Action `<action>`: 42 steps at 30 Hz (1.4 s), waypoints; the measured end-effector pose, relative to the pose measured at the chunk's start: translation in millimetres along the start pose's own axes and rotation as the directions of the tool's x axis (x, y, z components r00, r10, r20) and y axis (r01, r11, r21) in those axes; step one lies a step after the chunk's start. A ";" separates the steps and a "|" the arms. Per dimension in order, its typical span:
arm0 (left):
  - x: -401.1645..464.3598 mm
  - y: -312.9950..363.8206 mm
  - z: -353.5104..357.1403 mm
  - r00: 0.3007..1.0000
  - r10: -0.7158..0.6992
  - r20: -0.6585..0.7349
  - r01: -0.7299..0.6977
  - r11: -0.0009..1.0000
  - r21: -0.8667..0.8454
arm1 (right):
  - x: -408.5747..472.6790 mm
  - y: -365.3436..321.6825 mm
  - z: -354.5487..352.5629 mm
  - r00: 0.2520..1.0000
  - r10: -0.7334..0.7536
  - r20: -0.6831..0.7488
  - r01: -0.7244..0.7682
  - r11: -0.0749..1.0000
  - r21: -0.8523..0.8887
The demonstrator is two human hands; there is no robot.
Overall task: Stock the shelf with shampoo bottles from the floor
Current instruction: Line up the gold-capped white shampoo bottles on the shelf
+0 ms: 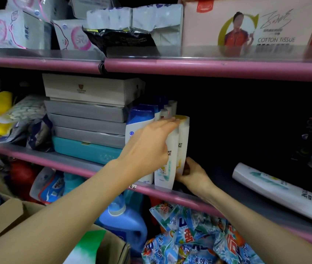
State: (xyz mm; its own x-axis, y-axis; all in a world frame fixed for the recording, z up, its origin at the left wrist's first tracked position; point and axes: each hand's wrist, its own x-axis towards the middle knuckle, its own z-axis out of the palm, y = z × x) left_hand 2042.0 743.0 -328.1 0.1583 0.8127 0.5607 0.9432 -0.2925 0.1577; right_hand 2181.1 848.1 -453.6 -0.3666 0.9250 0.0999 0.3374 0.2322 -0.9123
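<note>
Two white shampoo bottles stand upright at the front of the middle shelf (246,204): one with a teal label (165,172) and, just right of it, one with a yellow cap (183,138). My left hand (149,147) lies with straight fingers against the upper front of the teal-label bottle. My right hand (191,173) grips the lower part of the yellow-cap bottle. Blue-capped bottles (141,115) stand behind and to the left. Another white bottle (281,189) lies on its side on the shelf to the right.
A stack of flat grey boxes (88,119) and a teal case (86,151) fill the shelf left of the bottles. Dark open shelf space lies to their right. Below are detergent bags (193,237), a blue jug (124,223) and a cardboard box (2,214).
</note>
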 end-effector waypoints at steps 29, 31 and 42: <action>-21.4 5.7 10.5 0.990 -0.025 -0.139 0.014 0.997 -0.078 | 5.3 -4.1 6.6 0.999 -0.040 -0.009 0.038 0.989 -0.144; -21.8 4.9 11.7 0.988 -0.017 -0.153 0.005 0.997 -0.077 | 5.6 -4.1 6.9 0.999 -0.039 -0.011 0.037 0.988 -0.147; -55.5 35.5 13.0 0.952 -0.184 -0.246 0.037 0.863 -0.503 | -43.0 -27.4 -11.5 0.999 0.007 -0.036 -0.009 0.998 -0.058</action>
State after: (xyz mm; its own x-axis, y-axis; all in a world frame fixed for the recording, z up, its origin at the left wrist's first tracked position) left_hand 2070.5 694.1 -364.2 -0.0944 0.7035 0.7044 0.6732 -0.4761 0.5658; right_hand 2197.6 805.4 -428.3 -0.3333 0.9367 0.1078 0.3904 0.2412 -0.8885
